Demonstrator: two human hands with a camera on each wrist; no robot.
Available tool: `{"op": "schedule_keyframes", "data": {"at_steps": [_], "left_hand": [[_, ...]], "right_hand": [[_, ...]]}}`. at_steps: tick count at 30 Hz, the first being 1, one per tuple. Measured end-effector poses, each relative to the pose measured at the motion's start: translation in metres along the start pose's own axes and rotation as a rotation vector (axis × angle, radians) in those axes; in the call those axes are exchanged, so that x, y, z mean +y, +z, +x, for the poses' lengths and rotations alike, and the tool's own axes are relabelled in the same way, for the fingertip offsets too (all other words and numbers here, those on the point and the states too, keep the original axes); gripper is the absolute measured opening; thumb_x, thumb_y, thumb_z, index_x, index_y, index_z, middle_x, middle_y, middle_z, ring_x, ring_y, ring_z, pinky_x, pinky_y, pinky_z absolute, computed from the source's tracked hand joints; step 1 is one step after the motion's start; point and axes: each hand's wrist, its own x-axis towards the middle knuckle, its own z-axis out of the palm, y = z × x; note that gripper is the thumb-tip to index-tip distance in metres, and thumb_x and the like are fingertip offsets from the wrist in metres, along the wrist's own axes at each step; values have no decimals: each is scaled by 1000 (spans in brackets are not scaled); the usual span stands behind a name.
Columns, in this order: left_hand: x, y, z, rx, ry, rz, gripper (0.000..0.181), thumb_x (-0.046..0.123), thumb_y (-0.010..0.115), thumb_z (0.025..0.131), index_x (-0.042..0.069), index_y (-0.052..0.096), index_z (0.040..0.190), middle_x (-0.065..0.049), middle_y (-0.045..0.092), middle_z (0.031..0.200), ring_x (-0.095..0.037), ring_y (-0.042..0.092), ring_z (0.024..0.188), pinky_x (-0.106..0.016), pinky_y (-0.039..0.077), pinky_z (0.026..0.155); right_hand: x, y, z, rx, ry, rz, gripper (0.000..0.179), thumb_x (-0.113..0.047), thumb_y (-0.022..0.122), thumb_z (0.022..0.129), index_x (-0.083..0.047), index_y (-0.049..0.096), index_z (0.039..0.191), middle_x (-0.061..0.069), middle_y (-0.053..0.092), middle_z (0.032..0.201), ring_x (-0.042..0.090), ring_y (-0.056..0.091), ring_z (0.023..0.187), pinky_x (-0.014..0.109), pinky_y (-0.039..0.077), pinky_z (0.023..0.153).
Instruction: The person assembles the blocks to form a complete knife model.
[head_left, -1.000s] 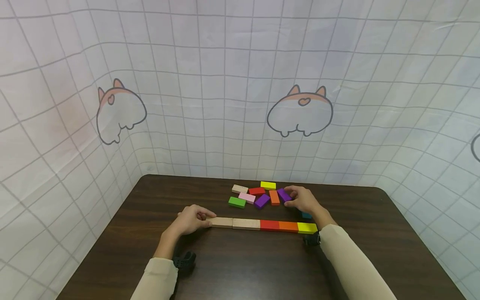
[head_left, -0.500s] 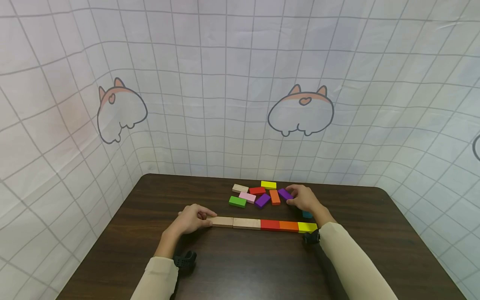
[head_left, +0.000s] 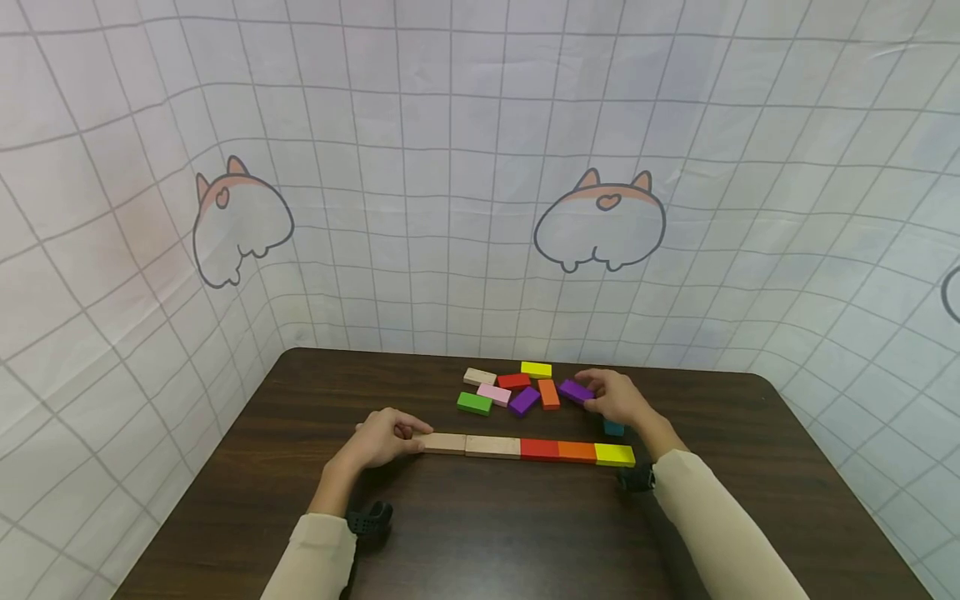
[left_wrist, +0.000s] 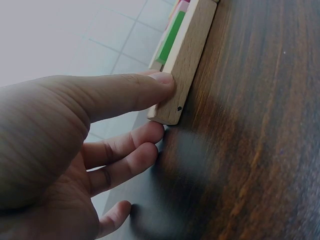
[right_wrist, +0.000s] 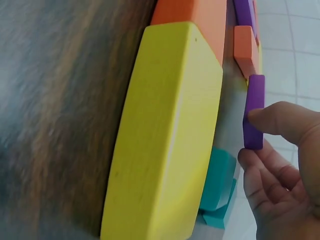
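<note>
A row of blocks laid end to end crosses the table in the head view: two plain wooden blocks (head_left: 492, 448), then a red (head_left: 539, 450), an orange (head_left: 577, 452) and a yellow block (head_left: 615, 455). My left hand (head_left: 384, 438) pinches the leftmost plain block (left_wrist: 187, 65) at its outer end, thumb on the near face; the index fingertip is hidden in the left wrist view. Behind the row, my right hand (head_left: 618, 397) holds a purple block (head_left: 576, 392) between thumb and fingers. That purple block (right_wrist: 256, 92) stands apart from the orange one beside it in the right wrist view.
Loose blocks lie left of the right hand: green (head_left: 475, 404), pink (head_left: 494, 395), plain (head_left: 480, 377), red (head_left: 513, 382), yellow (head_left: 536, 370), orange (head_left: 549, 395) and another purple (head_left: 524, 402). Teal blocks (right_wrist: 218, 180) sit under the right wrist. A grid-patterned curtain (head_left: 480, 250) surrounds the table.
My right hand has shifted a little to the right, and the purple block has moved and turned with it, away from the loose orange block. The left hand keeps its place.
</note>
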Motion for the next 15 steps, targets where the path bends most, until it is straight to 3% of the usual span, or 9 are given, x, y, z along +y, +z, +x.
{"op": "schedule_keyframes", "data": {"at_steps": [8,15], "left_hand": [[-1,0,0,3,1,11,18,21,81,88,29,82,104,4,62,83,-15,53,77,-72,24,101],[0,1,1,9,-4,24,18,22,82,88,29,82,104,5,65,88,-15,55,81,-58,30,92]], "right_hand": [[2,-5,-11,-19,-52,32,52,-6,70,92,-11,60,143,21,64,128,28,59,100,49,54,89],[-1,-10,-20,-36,-81,53,47,-6,70,93,-12,64,139,15,61,121,24,51,95,37,48,80]]}}
